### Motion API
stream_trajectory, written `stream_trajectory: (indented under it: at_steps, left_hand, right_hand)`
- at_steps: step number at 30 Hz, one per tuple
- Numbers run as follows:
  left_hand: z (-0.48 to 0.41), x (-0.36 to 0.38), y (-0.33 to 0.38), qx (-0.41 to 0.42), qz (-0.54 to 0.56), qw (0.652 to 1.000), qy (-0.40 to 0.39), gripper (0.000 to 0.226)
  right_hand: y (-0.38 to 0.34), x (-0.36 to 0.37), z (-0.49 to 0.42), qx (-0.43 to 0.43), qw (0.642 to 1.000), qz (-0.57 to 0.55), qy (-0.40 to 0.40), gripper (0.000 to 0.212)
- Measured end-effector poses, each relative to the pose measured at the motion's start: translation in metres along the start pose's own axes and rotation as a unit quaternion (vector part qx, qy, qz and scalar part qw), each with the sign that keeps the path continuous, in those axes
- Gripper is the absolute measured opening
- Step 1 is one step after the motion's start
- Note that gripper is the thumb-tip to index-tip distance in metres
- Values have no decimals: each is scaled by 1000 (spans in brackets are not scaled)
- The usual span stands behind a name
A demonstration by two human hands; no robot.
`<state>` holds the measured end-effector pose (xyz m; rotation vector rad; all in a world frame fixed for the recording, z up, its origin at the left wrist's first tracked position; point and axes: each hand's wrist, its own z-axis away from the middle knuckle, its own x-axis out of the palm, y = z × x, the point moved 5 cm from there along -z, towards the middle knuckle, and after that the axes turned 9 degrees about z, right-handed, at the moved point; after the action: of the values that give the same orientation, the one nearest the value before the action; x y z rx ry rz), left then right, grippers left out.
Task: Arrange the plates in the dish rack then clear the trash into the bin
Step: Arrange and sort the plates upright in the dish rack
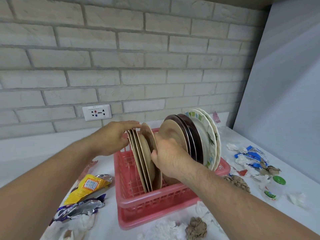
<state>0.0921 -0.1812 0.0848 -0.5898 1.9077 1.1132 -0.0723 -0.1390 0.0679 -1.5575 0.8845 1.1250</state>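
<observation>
A pale brick wall (pixel 121 58) fills the back of the view, with a grey panel (pixel 285 84) leaning in on the right. Below them runs a white counter (pixel 34 149), and on it, in the middle, sits the red rack (pixel 155 201). Plates stand on edge inside it in two groups. At the right end are the large plates (pixel 206 135): two pale ones, one with a leaf print, then dark ones, then a tan one in front. At the left end is a tight row of tan plates (pixel 138 153). Between the groups, a single plate (pixel 149 135) stands tilted against the left row. The right hand (pixel 166 156) grasps this plate, its fingers curled round the near rim. The left hand (pixel 112 137) is released: its fingers lie almost straight across the top rims of the left row, touching them. Trash lies all round the rack. To the left are a yellow wrapper (pixel 88 186) and, nearer, a purple wrapper (pixel 78 208). To the right are a blue wrapper (pixel 251 155), a clear cup (pixel 271 191) with a green lid, and white tissues (pixel 166 229), which also lie in front. Brown paper balls (pixel 196 227) sit in front and at the rack's right corner. A socket (pixel 97 112) is set low in the wall.
</observation>
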Motion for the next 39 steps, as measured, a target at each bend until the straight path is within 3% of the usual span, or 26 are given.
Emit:
stream_trajectory:
  at_steps: [4,10,15,21,29,35,39]
  left_hand:
    - [6,7,8,109,-117,984,79,26]
    - [6,-15,18,181,-163,965,101,16]
    - [3,-33,26,215,-219,947,98,25]
    - [8,-31,19,213,-249,942,73,31]
    - [15,-51,26,221,-298,924,91,35]
    - [12,-44,20,200,-305,926,96,34]
    - [15,-8,12,179,-279,942,45,29]
  right_hand:
    - [0,-1,3,8,1000,-11,-10,37]
    - [3,-1,7,34,999,-15,-20,33]
    - [5,-2,10,48,999,-17,-18,24]
    - [5,-2,9,57,998,-12,-22,25]
    - [5,4,7,65,998,-11,-18,40]
    - [5,2,8,62,998,-12,-18,30]
    - [6,-1,11,62,998,-9,-22,25]
